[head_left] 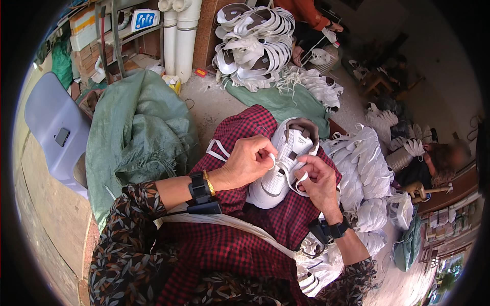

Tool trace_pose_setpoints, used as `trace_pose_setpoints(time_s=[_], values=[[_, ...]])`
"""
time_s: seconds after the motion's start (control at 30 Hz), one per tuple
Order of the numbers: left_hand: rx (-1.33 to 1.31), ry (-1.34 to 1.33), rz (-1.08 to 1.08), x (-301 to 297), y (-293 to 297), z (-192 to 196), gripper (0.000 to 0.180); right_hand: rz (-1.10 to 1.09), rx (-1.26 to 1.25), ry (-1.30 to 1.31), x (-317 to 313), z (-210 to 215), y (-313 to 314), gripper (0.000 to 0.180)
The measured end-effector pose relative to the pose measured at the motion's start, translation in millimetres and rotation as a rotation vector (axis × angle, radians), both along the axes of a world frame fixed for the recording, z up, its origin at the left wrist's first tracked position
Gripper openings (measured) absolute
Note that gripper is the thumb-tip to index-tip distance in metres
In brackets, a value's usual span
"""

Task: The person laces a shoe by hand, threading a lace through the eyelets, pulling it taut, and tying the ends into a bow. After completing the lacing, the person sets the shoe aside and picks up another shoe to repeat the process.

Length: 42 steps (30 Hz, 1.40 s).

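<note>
A white sneaker [286,158] lies on my lap, on a red checked cloth [240,239], with its opening pointing away from me. My left hand [245,162] pinches a flat white lace [272,162] at the shoe's left side. My right hand [317,181] grips another part of the white lace [302,179] against the shoe's right side. Both wrists carry black bands, and the left one also has a gold bangle.
A large green sack [138,132] sits to my left beside a grey plastic chair [53,127]. White sneakers are piled at my right [367,178] and stacked ahead [255,43]. Other people sit at the back [311,15] and at the right [439,160].
</note>
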State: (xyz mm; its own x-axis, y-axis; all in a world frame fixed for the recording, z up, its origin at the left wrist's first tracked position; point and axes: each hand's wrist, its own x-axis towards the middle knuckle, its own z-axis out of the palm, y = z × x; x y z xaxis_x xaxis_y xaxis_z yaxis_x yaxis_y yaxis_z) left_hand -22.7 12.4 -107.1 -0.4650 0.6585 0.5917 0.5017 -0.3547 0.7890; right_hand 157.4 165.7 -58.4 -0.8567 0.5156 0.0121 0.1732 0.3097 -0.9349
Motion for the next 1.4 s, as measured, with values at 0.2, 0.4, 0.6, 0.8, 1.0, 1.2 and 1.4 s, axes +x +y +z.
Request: trace_pose_setpoints(time_s=[0.2,0.4,0.6,0.8,1.0,1.2,1.4], values=[[-0.101,-0.027,-0.070,-1.4,3.1,4.4,0.007,0.021,0.023,-0.029,-0.6,7.3,2.7,0.034],[-0.103,0.316,0.008,-0.7,11.0,6.4,0.008,0.176,0.272,-0.077,-7.4,17.3,12.4,0.041],[-0.221,0.386,-0.143,-17.5,11.5,24.7,0.020,0.264,0.775,-0.129,-11.4,46.0,3.1,0.043],[-0.255,0.987,-0.393,-39.8,21.4,67.3,0.024,0.536,1.443,-0.081,-25.2,52.9,7.5,0.017],[-0.453,1.122,-0.513,-58.4,35.2,77.8,0.024,0.558,1.563,-0.140,-20.3,44.5,15.1,0.017],[-0.459,1.184,-0.504,-62.5,36.9,74.3,0.016,0.429,1.645,-0.294,-13.7,40.0,2.7,0.012],[-0.821,0.993,-0.554,-49.2,37.8,102.6,0.020,0.648,0.946,-0.325,-25.5,68.9,32.9,0.015]])
